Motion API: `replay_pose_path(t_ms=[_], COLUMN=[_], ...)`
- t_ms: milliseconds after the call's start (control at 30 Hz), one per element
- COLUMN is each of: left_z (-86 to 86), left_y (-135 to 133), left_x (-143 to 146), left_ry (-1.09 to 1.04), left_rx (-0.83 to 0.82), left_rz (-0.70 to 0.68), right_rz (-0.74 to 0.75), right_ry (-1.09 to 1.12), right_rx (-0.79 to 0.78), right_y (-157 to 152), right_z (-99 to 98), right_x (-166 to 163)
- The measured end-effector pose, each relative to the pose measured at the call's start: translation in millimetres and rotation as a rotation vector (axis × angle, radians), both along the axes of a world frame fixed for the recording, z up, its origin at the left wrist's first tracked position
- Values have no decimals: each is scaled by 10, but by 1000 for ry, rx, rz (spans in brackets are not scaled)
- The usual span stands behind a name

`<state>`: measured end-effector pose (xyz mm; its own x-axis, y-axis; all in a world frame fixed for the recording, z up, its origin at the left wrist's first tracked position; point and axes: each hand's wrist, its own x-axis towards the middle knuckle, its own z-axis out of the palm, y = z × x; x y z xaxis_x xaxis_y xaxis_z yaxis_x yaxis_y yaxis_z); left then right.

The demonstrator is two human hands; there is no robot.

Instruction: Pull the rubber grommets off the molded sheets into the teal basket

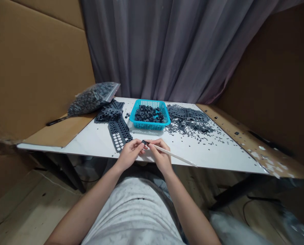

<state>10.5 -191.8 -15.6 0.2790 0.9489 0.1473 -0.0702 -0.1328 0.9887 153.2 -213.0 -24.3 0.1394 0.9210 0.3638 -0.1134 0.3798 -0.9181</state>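
My left hand (130,153) pinches a small black piece (144,142) between thumb and fingers, close to the table's front edge. Against that piece, my right hand (161,154) holds a thin white stick (178,157) like a pen, its dark tip touching or nearly touching the piece. The stick's rear end points down to the right. Just beyond my hands stands a turquoise plastic basket (150,127) with many small black ring-like pieces (148,114) in it. Left of my hands lies a dark perforated strip (118,131), with several white round holes at its near end.
A zip bag (93,98) full of dark pieces lies back left, beside a black-handled tool (57,121). Right of the basket are perforated dark sheets (189,113) and scattered black bits (192,130) on the white table (218,160). Cardboard walls (39,68) stand at both sides, a grey curtain (152,51) behind.
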Motion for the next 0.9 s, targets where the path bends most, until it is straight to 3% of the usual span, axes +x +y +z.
replay_pose_path(t_ms=[167, 900], left_z=[-5, -3], left_y=[-6, -21], left_x=[14, 27], left_ry=[9, 26], left_rx=[7, 1], left_rz=[15, 23], right_rz=[41, -30], right_ry=[81, -11], right_rx=[-40, 5], right_y=[-2, -38], right_z=[-8, -3], right_x=[6, -21])
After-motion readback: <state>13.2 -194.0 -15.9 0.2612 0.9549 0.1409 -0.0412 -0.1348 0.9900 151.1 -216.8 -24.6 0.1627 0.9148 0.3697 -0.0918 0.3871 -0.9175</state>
